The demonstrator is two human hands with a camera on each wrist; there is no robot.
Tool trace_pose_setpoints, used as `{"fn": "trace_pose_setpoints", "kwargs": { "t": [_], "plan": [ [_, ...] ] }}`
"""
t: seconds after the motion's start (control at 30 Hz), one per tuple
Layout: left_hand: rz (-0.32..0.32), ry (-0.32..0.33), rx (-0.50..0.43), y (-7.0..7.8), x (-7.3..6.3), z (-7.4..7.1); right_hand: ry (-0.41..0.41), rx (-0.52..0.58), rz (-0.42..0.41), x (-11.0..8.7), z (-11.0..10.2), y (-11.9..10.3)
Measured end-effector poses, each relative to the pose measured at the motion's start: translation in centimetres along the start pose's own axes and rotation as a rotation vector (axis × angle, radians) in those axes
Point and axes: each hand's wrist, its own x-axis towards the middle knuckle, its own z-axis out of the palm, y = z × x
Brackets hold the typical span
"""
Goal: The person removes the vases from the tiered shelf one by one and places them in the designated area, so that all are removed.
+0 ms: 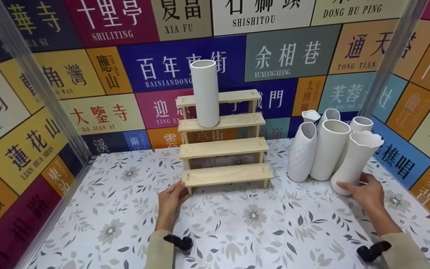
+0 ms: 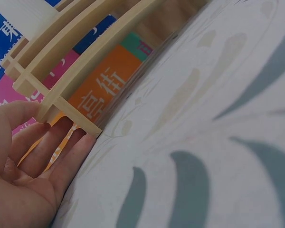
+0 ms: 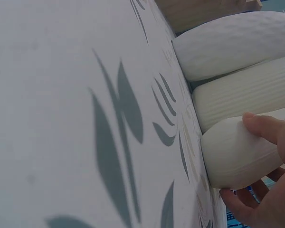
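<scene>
A light wooden four-step stand stands on the table. My left hand grips its front left corner; the left wrist view has the thumb at the step's end and the fingers against the leg. On the second step from the top, a tall ribbed white cylinder vase stands upright. Over to the right, my right hand holds the base of a white vase with a scalloped rim, thumb in front and fingers round the far side. This vase tilts slightly right.
Several white vases crowd behind the held one, among them a diamond-textured vase and a ribbed vase. A floral cloth covers the table. Printed wall panels and clear corner posts enclose the back and sides.
</scene>
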Motion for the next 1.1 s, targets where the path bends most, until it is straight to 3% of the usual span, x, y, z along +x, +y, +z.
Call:
{"fn": "trace_pose_setpoints", "kwargs": {
  "t": [0.57,1.1],
  "plan": [
    [-0.004,-0.009,-0.020,-0.14,0.17,0.00,0.003,0.023,0.034,0.58,0.31,-0.24],
    [-0.026,0.003,-0.010,0.13,0.11,-0.01,0.047,-0.001,-0.009,0.35,0.69,-0.43]
  ]
}}
